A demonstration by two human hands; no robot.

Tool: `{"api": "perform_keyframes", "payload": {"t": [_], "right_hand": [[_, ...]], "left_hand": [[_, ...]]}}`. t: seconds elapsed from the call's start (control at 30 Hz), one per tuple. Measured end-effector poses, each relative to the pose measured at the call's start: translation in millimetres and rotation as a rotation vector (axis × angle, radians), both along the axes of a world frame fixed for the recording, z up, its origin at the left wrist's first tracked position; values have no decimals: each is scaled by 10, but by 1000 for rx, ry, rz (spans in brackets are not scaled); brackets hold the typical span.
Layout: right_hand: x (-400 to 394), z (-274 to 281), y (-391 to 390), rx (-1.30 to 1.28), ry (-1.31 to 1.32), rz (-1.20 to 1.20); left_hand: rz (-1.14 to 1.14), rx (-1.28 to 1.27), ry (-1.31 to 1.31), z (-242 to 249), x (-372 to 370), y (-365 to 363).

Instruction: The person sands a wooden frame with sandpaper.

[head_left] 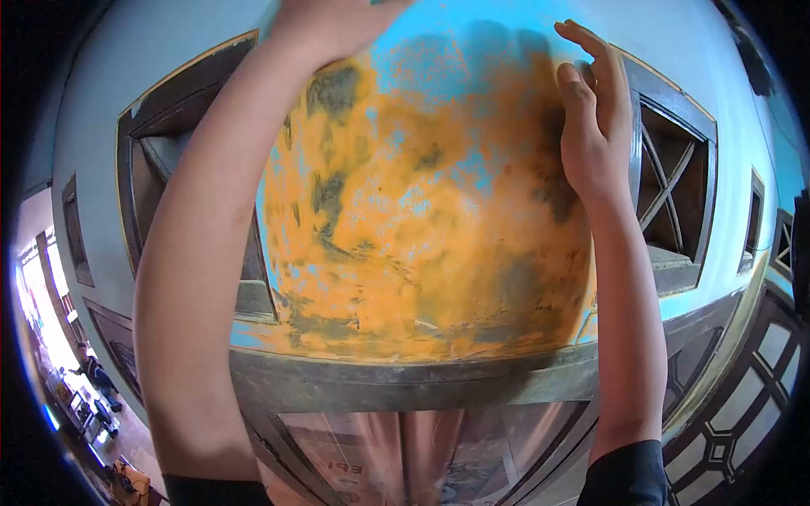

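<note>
A wall panel point(456, 287) fills the middle of the view, covered in patchy orange over bright blue, with dark grey-green smears. At its upper left is my left hand point(333, 29), cut off by the top edge of the frame. One digit of it points to the right; the other fingers are out of sight. My right hand point(595, 114) is raised at the panel's upper right side, its thumb and fingers apart and slightly bent. Nothing shows in it. Shadows of fingers fall on the blue part between the two hands.
Dark-framed openings flank the panel; the right opening point(671, 181) has crossed bars. Below runs a grey wooden ledge point(405, 384) above glass panes point(413, 455) with curtains. A person point(101, 384) is far off at lower left, near a bright doorway. A patterned door point(742, 405) stands at right.
</note>
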State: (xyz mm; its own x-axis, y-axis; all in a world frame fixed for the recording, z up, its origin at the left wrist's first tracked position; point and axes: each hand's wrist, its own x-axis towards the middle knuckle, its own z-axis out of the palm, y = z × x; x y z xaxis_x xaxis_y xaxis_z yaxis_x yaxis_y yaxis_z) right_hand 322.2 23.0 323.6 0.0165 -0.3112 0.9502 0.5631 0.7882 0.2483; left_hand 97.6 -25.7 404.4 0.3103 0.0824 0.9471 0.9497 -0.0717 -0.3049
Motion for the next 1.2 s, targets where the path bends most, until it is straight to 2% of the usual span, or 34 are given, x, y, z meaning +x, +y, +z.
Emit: {"api": "perform_keyframes", "payload": {"t": [0.03, 0.1, 0.17, 0.23, 0.3, 0.37, 0.43, 0.53, 0.63, 0.73, 0.83, 0.87, 0.97, 1.0, 1.1, 1.2], "right_hand": [[24, -10, -34, -42, 13, -63], [46, 16, -18, -2, -4, -156], [43, 77, 61, 151, -53, -217], [8, 32, 28, 103, -23, -285], [-40, 58, 29, 99, -36, -343], [-26, 57, 66, 116, -52, -404], [-22, 46, 52, 90, -55, -402], [-24, 65, 33, 52, -63, -400], [-25, 36, 50, 37, -69, -422], [-41, 51, 28, 70, -61, -448], [-80, 55, 28, 63, -45, -458], [-86, 40, 31, 49, -28, -458], [-119, 27, -4, 48, -27, -518], [-114, 27, 13, 65, -18, -533], [-114, 37, 40, 75, 2, -558], [-141, 31, 9, 46, 2, -560]], "left_hand": [[-2, 24, -74, 68, -28, 14], [-5, 54, 37, -204, 145, 56], [-47, 94, 295, -344, 155, 261], [-93, 127, 410, -285, 120, 436], [-34, 114, 272, -123, -36, 479], [114, 39, -4, 34, -233, 265], [47, 116, -120, 201, -403, 333], [50, 108, -154, 154, -330, 304], [140, 135, 14, -248, -227, 226], [96, 102, 386, -474, -348, 299], [77, -14, -53, -149, -593, 48], [93, 29, -166, 99, -825, 262], [102, 83, -86, -228, -572, 202], [-17, 327, 119, -320, -619, 476], [-186, 190, 372, -892, -231, 395], [-127, 151, 421, -677, -324, 368]]}}
